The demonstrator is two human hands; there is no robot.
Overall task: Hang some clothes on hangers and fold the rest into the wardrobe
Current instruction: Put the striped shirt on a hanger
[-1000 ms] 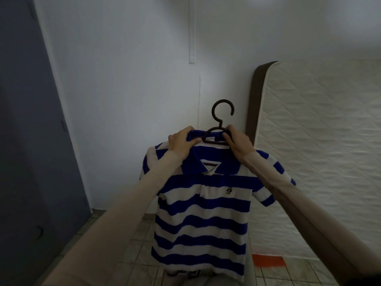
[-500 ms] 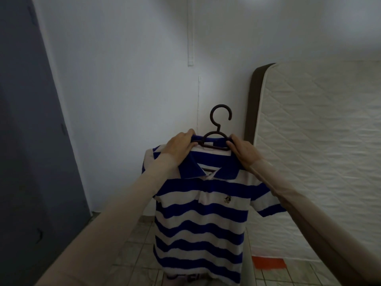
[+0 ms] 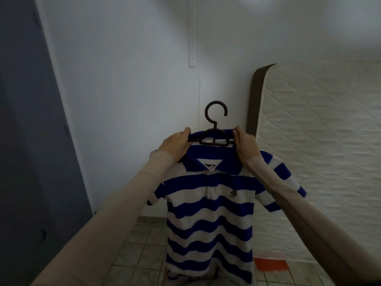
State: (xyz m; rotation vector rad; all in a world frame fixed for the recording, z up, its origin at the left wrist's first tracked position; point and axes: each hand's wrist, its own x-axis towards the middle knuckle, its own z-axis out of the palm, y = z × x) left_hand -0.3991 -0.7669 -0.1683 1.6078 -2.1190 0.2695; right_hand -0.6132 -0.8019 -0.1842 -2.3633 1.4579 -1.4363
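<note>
Both hands slid outward along the collar since a second ago: left hand (image 3: 177,144) and right hand (image 3: 245,144) fingers pinch the striped polo (image 3: 210,213) at center, now sitting square on the hanger (image 3: 215,139). Rail next, I'd guess.

blue-and-white striped polo shirt (image 3: 210,213), dark brown hanger (image 3: 215,139), white quilted mattress (image 3: 321,141), beige sleeves (image 3: 123,203).

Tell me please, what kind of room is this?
Probably a bedroom or a spare room in a home. A quilted mattress stands on its edge against the white wall, the floor is tiled, and both hands hold a striped polo shirt on a hanger.
</note>
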